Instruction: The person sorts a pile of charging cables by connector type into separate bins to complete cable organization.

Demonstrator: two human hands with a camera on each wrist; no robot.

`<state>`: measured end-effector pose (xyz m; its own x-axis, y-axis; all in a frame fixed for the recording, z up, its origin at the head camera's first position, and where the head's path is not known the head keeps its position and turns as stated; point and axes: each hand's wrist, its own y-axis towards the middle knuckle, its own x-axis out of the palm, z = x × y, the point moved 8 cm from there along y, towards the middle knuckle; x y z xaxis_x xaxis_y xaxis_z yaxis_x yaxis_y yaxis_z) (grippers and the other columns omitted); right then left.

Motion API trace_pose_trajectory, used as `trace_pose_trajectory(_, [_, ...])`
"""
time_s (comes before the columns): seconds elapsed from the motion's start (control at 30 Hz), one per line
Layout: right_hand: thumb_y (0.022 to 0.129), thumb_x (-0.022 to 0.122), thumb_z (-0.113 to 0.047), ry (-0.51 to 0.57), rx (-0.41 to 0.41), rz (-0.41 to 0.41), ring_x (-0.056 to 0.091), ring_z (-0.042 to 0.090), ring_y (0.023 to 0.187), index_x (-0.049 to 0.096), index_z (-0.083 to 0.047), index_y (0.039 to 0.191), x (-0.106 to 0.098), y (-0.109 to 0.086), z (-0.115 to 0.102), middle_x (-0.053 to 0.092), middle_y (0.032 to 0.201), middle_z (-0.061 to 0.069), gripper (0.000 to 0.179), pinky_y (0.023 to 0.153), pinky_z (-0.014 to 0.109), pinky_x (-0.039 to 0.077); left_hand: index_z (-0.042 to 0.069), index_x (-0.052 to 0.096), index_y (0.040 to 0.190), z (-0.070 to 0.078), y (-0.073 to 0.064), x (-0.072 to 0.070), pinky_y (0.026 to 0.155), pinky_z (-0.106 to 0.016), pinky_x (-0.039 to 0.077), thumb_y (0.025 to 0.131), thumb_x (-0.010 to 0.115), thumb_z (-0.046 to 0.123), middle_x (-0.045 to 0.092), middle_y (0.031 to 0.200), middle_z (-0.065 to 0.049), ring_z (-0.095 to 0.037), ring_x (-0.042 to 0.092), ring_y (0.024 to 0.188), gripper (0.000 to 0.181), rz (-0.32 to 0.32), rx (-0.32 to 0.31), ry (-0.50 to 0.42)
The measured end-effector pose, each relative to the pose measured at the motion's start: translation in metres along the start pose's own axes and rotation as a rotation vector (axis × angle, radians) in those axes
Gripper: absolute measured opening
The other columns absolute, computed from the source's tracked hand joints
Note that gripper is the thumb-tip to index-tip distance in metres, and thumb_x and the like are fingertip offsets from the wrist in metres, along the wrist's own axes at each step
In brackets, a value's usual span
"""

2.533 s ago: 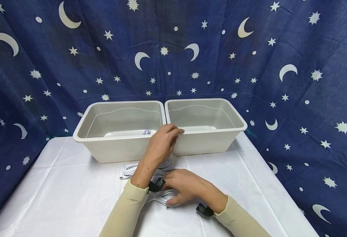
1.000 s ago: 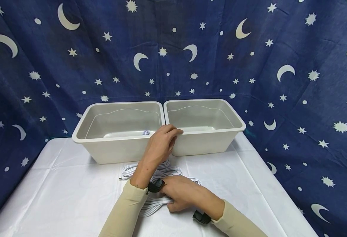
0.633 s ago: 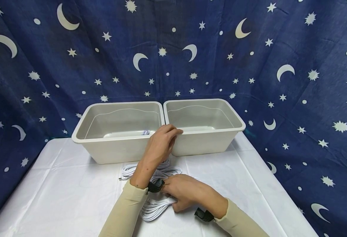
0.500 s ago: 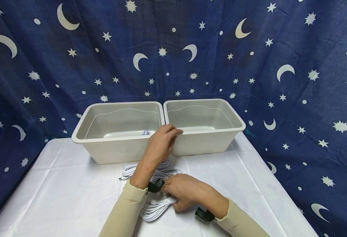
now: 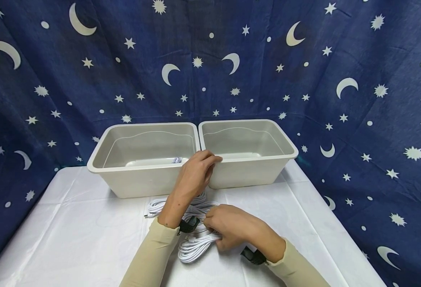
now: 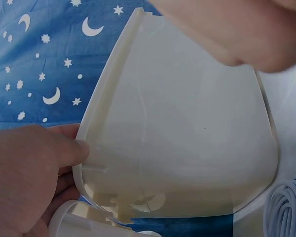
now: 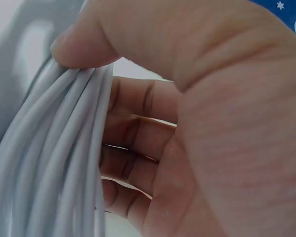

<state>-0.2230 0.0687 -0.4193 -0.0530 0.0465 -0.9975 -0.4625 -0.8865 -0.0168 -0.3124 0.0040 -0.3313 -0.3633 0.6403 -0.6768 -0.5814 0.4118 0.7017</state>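
Note:
My left hand [image 5: 196, 169] grips the rim of the right grey bin [image 5: 250, 173] at its front left corner. The left wrist view shows the thumb on the outside of the rim and the other fingers partly behind it. My right hand [image 5: 232, 227] holds a coiled white cable [image 5: 196, 248] just above the table, its loops hanging to the left. Seen from the right wrist, the thumb presses on the cable strands [image 7: 54, 148], with curled fingers behind them. More coiled white cables [image 5: 203, 209] lie under and behind, partly hidden by my left forearm.
A matching left grey bin [image 5: 135, 179] stands close beside the right one, with a small bundle with purple on it [image 5: 176, 160] on its floor. A white cloth [image 5: 99, 239] covers the table. A blue curtain with moons and stars [image 5: 142, 48] hangs behind.
My right hand has worked among the cables, gathered one coil, and just moved slightly right and away from me with it. My left hand stays on the bin rim.

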Motion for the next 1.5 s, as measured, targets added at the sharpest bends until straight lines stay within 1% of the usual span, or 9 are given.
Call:
trace_pose_trajectory(0.2, [0.064,0.086,-0.023,-0.004,0.018,0.039,0.057,0.010,0.086,0.060,-0.024,0.083,-0.013,-0.006,0.007,0.053,0.087,-0.013,0.033,0.086,0.032,0.052,0.012,0.079,0.117,-0.001,0.000,0.001,0.092,-0.035,0.054,0.101,0.064,-0.002,0.070,0.109,0.000,-0.021,0.065,0.103,0.026,-0.007,-0.001,-0.006])
trace_pose_trajectory(0.43, [0.063,0.084,-0.019,0.044,0.050,0.058,0.055,0.011,0.086,0.060,-0.024,0.084,-0.024,-0.015,0.019,0.050,0.085,-0.014,0.032,0.085,0.032,0.050,0.012,0.079,0.116,0.000,0.000,-0.001,0.091,-0.035,0.054,0.101,0.065,-0.002,0.070,0.108,0.000,-0.021,0.065,0.103,0.025,0.002,0.001,-0.004])
trace_pose_trajectory(0.6, [0.063,0.084,-0.018,0.047,0.057,0.111,0.053,0.011,0.082,0.062,-0.023,0.086,-0.037,-0.024,0.027,0.048,0.084,-0.013,0.032,0.081,0.032,0.049,0.012,0.079,0.116,0.000,0.001,0.000,0.091,-0.035,0.054,0.100,0.065,-0.002,0.069,0.108,0.000,-0.021,0.065,0.102,0.026,0.000,-0.001,-0.002])
trace_pose_trajectory(0.7, [0.062,0.083,-0.017,0.057,0.075,0.138,0.053,0.010,0.082,0.061,-0.023,0.084,-0.044,-0.030,0.032,0.048,0.084,-0.013,0.032,0.080,0.033,0.050,0.012,0.079,0.116,0.000,0.001,0.000,0.091,-0.034,0.054,0.100,0.065,-0.002,0.069,0.108,0.000,-0.021,0.065,0.103,0.026,-0.001,0.000,-0.001])
trace_pose_trajectory(0.9, [0.062,0.080,-0.011,0.101,0.115,0.206,0.052,0.009,0.083,0.059,-0.022,0.083,-0.057,-0.043,0.044,0.053,0.086,-0.011,0.032,0.078,0.033,0.049,0.013,0.079,0.118,0.000,0.001,0.000,0.092,-0.034,0.054,0.100,0.065,-0.002,0.069,0.108,0.001,-0.021,0.065,0.105,0.027,-0.015,-0.007,-0.002])
trace_pose_trajectory(1.0, [0.060,0.078,-0.006,0.107,0.114,0.244,0.051,0.009,0.084,0.058,-0.021,0.084,-0.063,-0.049,0.048,0.054,0.088,-0.011,0.034,0.078,0.033,0.048,0.012,0.079,0.118,-0.001,0.000,0.001,0.092,-0.034,0.054,0.100,0.065,-0.002,0.069,0.108,0.001,-0.021,0.065,0.104,0.026,-0.013,-0.006,-0.002])
trace_pose_trajectory(1.17, [0.061,0.074,-0.005,0.092,0.107,0.307,0.047,0.009,0.080,0.056,-0.020,0.084,-0.070,-0.054,0.054,0.051,0.086,-0.009,0.033,0.074,0.030,0.045,0.013,0.079,0.117,-0.001,0.000,0.000,0.090,-0.034,0.055,0.099,0.066,-0.003,0.069,0.107,0.001,-0.021,0.065,0.103,0.027,-0.004,-0.003,-0.001])
trace_pose_trajectory(1.27, [0.063,0.073,-0.003,0.104,0.108,0.346,0.047,0.010,0.080,0.058,-0.019,0.086,-0.076,-0.058,0.057,0.051,0.087,-0.008,0.032,0.075,0.030,0.044,0.013,0.079,0.116,-0.001,0.000,0.000,0.090,-0.034,0.054,0.098,0.067,-0.003,0.069,0.107,0.001,-0.021,0.065,0.102,0.027,0.000,0.000,-0.001])
trace_pose_trajectory(1.5, [0.066,0.072,0.003,0.138,0.114,0.434,0.051,0.011,0.088,0.064,-0.016,0.092,-0.090,-0.069,0.067,0.054,0.092,-0.006,0.033,0.080,0.032,0.046,0.012,0.079,0.115,0.001,0.000,-0.001,0.090,-0.034,0.055,0.097,0.069,-0.002,0.070,0.106,0.000,-0.021,0.065,0.102,0.025,0.013,0.012,0.003])
